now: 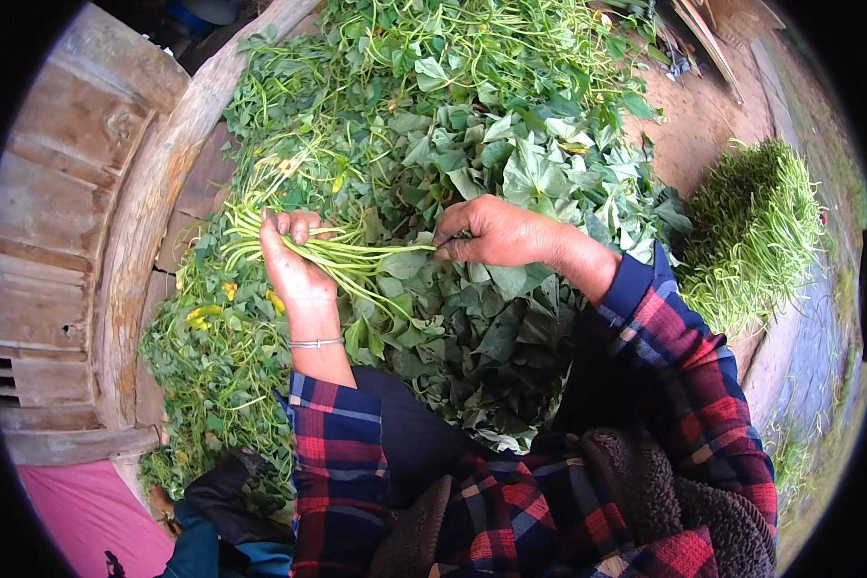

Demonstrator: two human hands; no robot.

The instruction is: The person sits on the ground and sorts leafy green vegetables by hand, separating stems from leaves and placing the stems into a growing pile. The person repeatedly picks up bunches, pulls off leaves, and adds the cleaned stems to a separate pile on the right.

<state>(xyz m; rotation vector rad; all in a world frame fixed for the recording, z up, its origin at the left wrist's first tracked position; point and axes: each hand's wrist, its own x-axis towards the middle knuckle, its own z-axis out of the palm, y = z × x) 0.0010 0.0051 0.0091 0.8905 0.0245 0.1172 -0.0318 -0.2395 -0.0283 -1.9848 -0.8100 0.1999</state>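
Note:
My left hand is wrapped around a bundle of slender green leaf stalks, whose ends stick out on both sides of the fist. Between thumb and fingers, my right hand pinches the tip of a stalk that runs across from that bundle. Below both hands lies a heap of broad green leaves, which look like sweet potato leaves. Tangled leafy vines spread to the left and beyond it, with a few yellowed leaves among them.
On the right stands a dense pile of stripped green stalks on bare ground. A wooden log sill and plank wall border the left. Pink cloth and another person's dark-clad leg are at lower left.

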